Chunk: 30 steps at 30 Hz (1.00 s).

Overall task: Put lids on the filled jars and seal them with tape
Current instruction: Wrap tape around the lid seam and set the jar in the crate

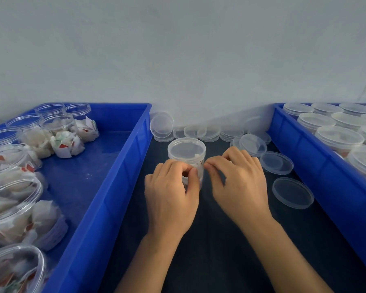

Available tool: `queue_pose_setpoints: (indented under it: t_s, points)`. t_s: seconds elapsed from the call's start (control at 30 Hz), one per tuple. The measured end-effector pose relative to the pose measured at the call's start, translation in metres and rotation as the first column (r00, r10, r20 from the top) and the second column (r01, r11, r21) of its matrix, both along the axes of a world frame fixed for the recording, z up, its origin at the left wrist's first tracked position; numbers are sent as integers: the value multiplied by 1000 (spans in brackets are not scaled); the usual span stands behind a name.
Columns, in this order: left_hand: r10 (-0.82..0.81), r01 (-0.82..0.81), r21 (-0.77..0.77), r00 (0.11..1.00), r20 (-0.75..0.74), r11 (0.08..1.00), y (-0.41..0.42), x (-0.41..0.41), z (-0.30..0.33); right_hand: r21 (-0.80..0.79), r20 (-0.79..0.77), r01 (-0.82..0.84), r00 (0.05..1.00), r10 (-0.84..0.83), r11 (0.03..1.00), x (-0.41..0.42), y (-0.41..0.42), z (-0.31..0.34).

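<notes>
A clear plastic jar (186, 153) with its clear lid (186, 148) on stands upright on the dark table, holding white wrapped packets. My left hand (171, 193) grips the jar's near side, fingers curled against the wall just under the lid. My right hand (239, 182) is beside the jar on its right. Its thumb and forefinger pinch a faint clear strip of tape (202, 164) at the lid's edge. The hands hide the jar's lower front.
A blue crate (106, 199) on the left holds open filled jars (57, 125) and loose wrapped packets. A blue crate (317, 166) on the right holds several lidded jars (338, 138). Loose clear lids (292, 192) lie on the dark table (220, 250) along the wall and to the right.
</notes>
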<state>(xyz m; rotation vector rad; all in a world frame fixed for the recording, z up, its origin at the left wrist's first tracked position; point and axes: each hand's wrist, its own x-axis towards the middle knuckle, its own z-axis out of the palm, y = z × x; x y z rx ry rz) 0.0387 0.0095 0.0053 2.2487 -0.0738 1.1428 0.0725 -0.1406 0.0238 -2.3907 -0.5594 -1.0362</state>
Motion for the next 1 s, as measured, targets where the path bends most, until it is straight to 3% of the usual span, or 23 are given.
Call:
queue_pose_setpoints:
  t_s: [0.57,0.73,0.87,1.0]
  points:
    - [75,-75,-51,997,5,996,-2,2,-2,-36,165,189,969,-181,981,-2,22,-5]
    - [-65,72,-217,997,40,974,1,14,-10,-36,154,193,970,-185,981,-2,22,-7]
    - [-334,273,-433,940,-71,859,6,22,-19,-45,133,216,969,-208,975,-1,22,-8]
    - [-358,281,-446,929,-96,850,9,24,-22,-45,132,205,971,-197,978,0,21,-9]
